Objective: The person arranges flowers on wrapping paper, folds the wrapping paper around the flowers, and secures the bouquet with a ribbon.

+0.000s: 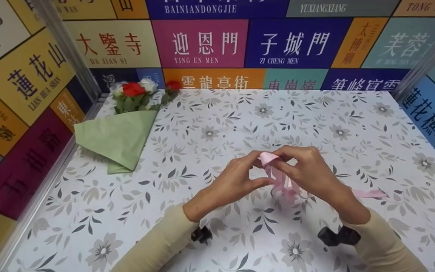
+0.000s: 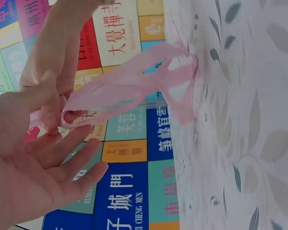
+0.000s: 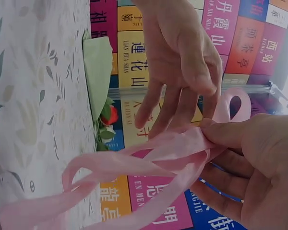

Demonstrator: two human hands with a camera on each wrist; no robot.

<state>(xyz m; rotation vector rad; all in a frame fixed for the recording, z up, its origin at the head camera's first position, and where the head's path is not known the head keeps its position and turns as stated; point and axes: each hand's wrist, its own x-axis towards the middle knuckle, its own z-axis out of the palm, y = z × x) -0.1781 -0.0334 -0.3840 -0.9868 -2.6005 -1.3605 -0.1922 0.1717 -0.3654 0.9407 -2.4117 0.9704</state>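
Observation:
A length of pink satin ribbon is folded into a loop over the table, with several strands hanging below it. My right hand pinches the ribbon between thumb and fingers, and the loop stands up beyond its thumb tip. My left hand faces it with thumb and fingers apart, its index fingertip right at the folded ribbon. In the left wrist view the other left fingers stretch out loosely beside the strands. The hanging ribbon reaches down to the tabletop. One ribbon tail shows past the right wrist.
A bouquet wrapped in green paper lies at the back left, with red roses and white flowers. The table wears a floral cloth. Colourful panels with lettering enclose the back and sides.

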